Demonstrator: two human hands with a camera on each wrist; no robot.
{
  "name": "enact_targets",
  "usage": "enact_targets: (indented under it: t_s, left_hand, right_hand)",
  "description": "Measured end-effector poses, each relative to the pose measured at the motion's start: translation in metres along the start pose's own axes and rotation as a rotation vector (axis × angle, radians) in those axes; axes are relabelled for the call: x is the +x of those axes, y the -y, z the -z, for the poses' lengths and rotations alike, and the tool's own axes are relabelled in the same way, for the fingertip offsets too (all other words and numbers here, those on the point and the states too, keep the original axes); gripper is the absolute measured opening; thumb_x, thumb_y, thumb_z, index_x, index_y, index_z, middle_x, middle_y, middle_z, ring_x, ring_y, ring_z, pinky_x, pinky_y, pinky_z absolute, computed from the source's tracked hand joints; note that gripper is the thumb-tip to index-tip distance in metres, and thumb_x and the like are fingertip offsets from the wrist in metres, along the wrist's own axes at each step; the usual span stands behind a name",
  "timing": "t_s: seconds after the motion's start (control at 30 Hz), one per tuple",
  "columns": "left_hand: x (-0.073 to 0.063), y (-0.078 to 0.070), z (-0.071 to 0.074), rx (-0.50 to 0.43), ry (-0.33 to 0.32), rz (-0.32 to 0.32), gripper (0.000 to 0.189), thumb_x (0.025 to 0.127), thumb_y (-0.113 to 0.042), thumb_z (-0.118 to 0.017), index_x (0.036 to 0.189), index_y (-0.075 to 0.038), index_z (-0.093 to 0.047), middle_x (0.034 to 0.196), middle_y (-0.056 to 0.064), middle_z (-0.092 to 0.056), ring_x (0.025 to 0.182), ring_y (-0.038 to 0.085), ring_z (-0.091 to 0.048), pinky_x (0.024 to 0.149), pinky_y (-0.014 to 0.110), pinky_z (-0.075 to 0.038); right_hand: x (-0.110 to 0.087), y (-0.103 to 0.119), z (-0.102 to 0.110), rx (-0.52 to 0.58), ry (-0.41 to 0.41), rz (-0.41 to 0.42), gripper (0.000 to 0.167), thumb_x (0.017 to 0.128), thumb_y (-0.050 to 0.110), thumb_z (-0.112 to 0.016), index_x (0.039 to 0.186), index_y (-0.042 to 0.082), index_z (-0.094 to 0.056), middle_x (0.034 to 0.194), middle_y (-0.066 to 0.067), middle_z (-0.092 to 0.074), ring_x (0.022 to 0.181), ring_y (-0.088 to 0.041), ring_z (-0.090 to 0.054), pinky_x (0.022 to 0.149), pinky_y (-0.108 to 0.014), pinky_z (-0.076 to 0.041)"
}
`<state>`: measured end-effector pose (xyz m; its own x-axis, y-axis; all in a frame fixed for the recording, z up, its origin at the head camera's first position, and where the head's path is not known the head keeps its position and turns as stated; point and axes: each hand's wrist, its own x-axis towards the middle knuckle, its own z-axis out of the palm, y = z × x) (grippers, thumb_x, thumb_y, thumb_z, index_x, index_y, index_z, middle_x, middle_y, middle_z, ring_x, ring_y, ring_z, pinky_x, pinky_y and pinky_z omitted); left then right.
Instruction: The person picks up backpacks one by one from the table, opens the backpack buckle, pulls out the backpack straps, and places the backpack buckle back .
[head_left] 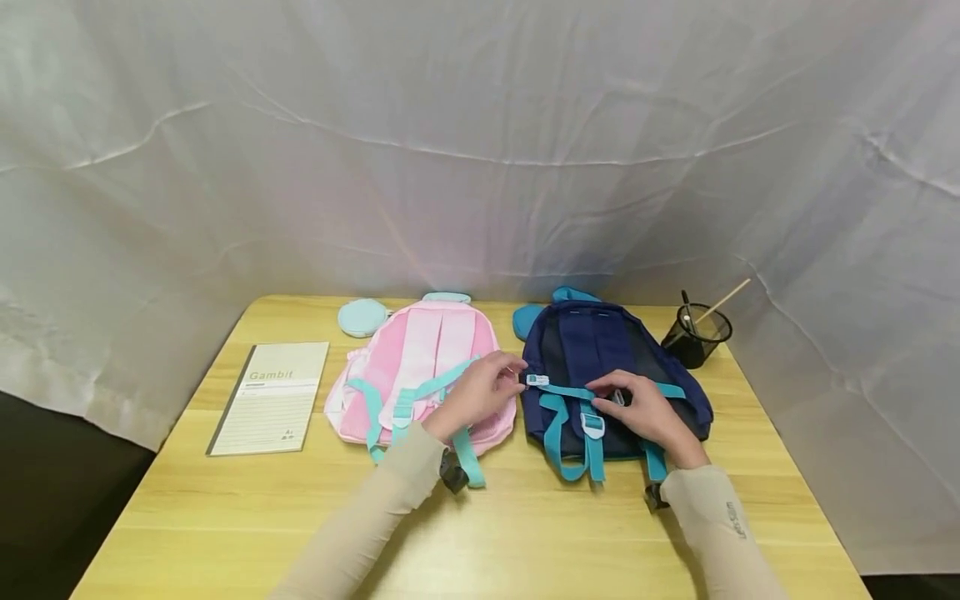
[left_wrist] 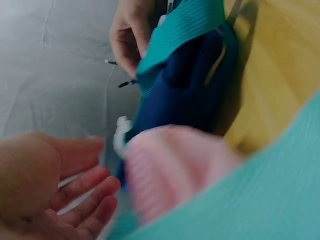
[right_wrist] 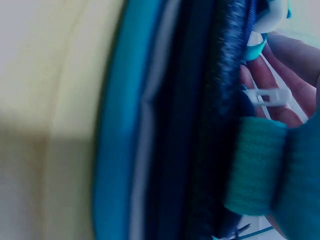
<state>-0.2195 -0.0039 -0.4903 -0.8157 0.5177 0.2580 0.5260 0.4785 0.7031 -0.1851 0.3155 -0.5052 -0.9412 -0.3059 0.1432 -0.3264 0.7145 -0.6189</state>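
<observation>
A dark navy backpack [head_left: 581, 337] with teal straps lies back side up on the table. Across it runs a teal chest strap [head_left: 566, 391] with a white buckle [head_left: 536, 380] at its left end. My right hand [head_left: 645, 408] pinches this strap between thumb and fingertips; a white buckle piece [right_wrist: 270, 97] shows by its fingers in the right wrist view. My left hand [head_left: 480, 393] reaches over the pink backpack [head_left: 420, 333], fingertips close to the left buckle. In the left wrist view its fingers are loosely bent, with nothing visible between them.
A notebook [head_left: 270, 398] lies at the left of the wooden table [head_left: 525, 550]. Behind the right arm stands a black mesh pen holder [head_left: 697, 337] with a pen and a stick. Round pouches, light blue [head_left: 362, 317] and teal [head_left: 527, 320], lie beside the backpacks. Pale curtain [head_left: 480, 150] hangs behind.
</observation>
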Motion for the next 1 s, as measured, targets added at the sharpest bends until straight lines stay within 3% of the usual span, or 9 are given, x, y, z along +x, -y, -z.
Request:
enact_targets:
  t_s: [0.1,0.27,0.37,0.5,0.63,0.73,0.87,1.0]
  left_hand:
    - [-0.005,0.001,0.028,0.063,-0.009,-0.043,0.038,0.099,-0.017,-0.070,0.135,-0.006,-0.065,0.130,0.011,-0.068,0.121,0.028,-0.065,0.105,0.043,-0.051]
    - [-0.018,0.006,0.085,0.256,-0.086,-0.089,0.048,0.099,-0.027,-0.071,0.144,-0.013,-0.060,0.144,0.010,-0.063,0.138,0.032,-0.055,0.117,0.051,-0.040]
    - [-0.028,0.008,0.115,0.362,-0.151,-0.128,0.051,0.099,-0.031,-0.071,0.146,-0.016,-0.059,0.145,0.009,-0.063,0.136,0.033,-0.056,0.114,0.056,-0.041]
    - [-0.040,0.006,0.144,0.511,-0.244,-0.203,0.053,0.098,-0.034,-0.072,0.146,-0.016,-0.059,0.143,0.008,-0.064,0.132,0.033,-0.058,0.109,0.056,-0.043]
    - [-0.049,0.006,0.162,0.733,-0.320,-0.277,0.057,0.097,-0.039,-0.070,0.149,-0.019,-0.057,0.147,0.008,-0.061,0.134,0.033,-0.056,0.113,0.055,-0.038]
    - [-0.055,0.009,0.168,0.880,-0.367,-0.314,0.062,0.096,-0.044,-0.067,0.152,-0.023,-0.053,0.152,0.006,-0.057,0.139,0.034,-0.051,0.117,0.058,-0.034]
    - [-0.062,0.015,0.171,0.992,-0.392,-0.332,0.067,0.095,-0.050,-0.060,0.157,-0.028,-0.046,0.162,0.003,-0.046,0.149,0.032,-0.041,0.123,0.060,-0.024]
    - [-0.069,0.024,0.171,1.042,-0.378,-0.312,0.070,0.095,-0.058,-0.051,0.159,-0.031,-0.042,0.169,-0.001,-0.033,0.158,0.030,-0.027,0.127,0.062,-0.010]
  right_hand:
    - [0.000,0.007,0.007,-0.019,-0.022,0.019,0.029,0.098,0.018,-0.073,0.126,0.014,-0.073,0.117,-0.002,-0.071,0.103,-0.021,-0.068,0.091,-0.041,-0.056]
    - [-0.003,0.023,0.028,-0.113,-0.106,0.063,0.040,0.098,0.016,-0.073,0.137,0.010,-0.066,0.127,-0.009,-0.066,0.112,-0.033,-0.065,0.092,-0.055,-0.055]
    - [-0.004,0.033,0.041,-0.199,-0.171,0.096,0.047,0.096,0.014,-0.075,0.141,0.011,-0.062,0.130,-0.013,-0.063,0.119,-0.038,-0.060,0.096,-0.061,-0.051]
    - [-0.002,0.044,0.055,-0.312,-0.272,0.173,0.055,0.091,0.011,-0.080,0.142,0.013,-0.061,0.131,-0.016,-0.061,0.121,-0.038,-0.055,0.098,-0.062,-0.048]
    - [0.000,0.051,0.064,-0.431,-0.382,0.287,0.061,0.086,0.014,-0.083,0.143,0.013,-0.061,0.136,-0.018,-0.060,0.123,-0.039,-0.054,0.101,-0.061,-0.045]
    - [0.001,0.052,0.068,-0.521,-0.444,0.356,0.058,0.092,0.029,-0.075,0.146,0.013,-0.059,0.146,-0.019,-0.055,0.132,-0.042,-0.049,0.114,-0.060,-0.036]
    - [0.002,0.050,0.070,-0.630,-0.490,0.410,0.060,0.104,0.053,-0.051,0.151,0.015,-0.055,0.157,-0.017,-0.048,0.143,-0.042,-0.042,0.125,-0.057,-0.023]
    - [0.002,0.043,0.067,-0.710,-0.504,0.429,0.071,0.104,0.067,-0.038,0.154,0.018,-0.051,0.164,-0.011,-0.041,0.150,-0.038,-0.036,0.127,-0.060,-0.015]
